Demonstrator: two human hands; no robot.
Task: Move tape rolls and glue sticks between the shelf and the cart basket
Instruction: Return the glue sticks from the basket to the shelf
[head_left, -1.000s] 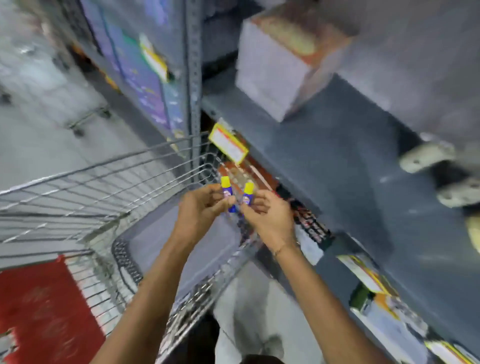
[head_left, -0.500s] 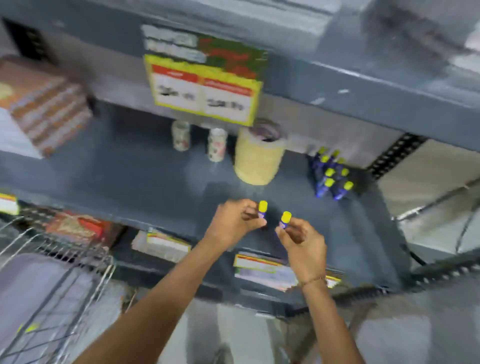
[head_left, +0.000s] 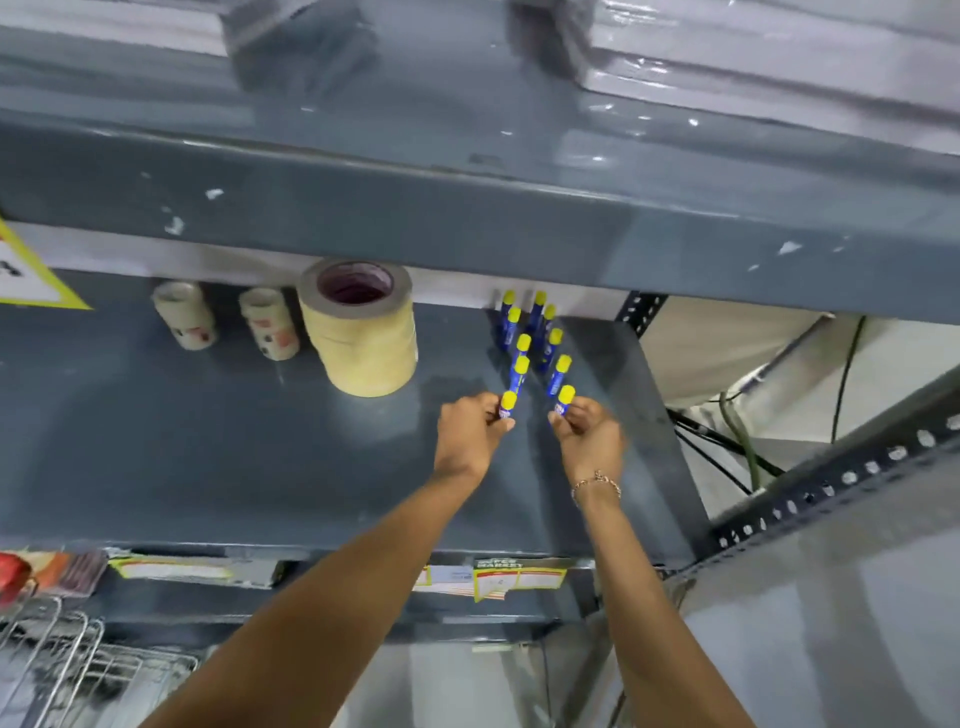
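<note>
My left hand (head_left: 470, 434) grips a blue glue stick with a yellow cap (head_left: 507, 404), upright, just above the grey shelf (head_left: 218, 447). My right hand (head_left: 589, 436) grips a second glue stick (head_left: 564, 400) the same way. Both sit at the near end of two rows of several standing glue sticks (head_left: 530, 338) toward the shelf's back right. A tall stack of tan tape rolls (head_left: 363, 332) stands left of the rows, with two small clear tape rolls (head_left: 184, 314) (head_left: 270, 322) further left. A corner of the wire cart basket (head_left: 78, 660) shows at the bottom left.
An upper grey shelf (head_left: 467, 208) overhangs the tape and glue. Price labels (head_left: 514, 577) hang on the shelf's front edge. A perforated metal upright (head_left: 831, 488) and dark cables (head_left: 737, 436) lie to the right. A yellow-edged sign (head_left: 26, 275) is at the left.
My view swung from the cart basket up to the shelf. Both hands carried the two glue sticks from over the basket to the shelf, up to the rows of glue sticks.
</note>
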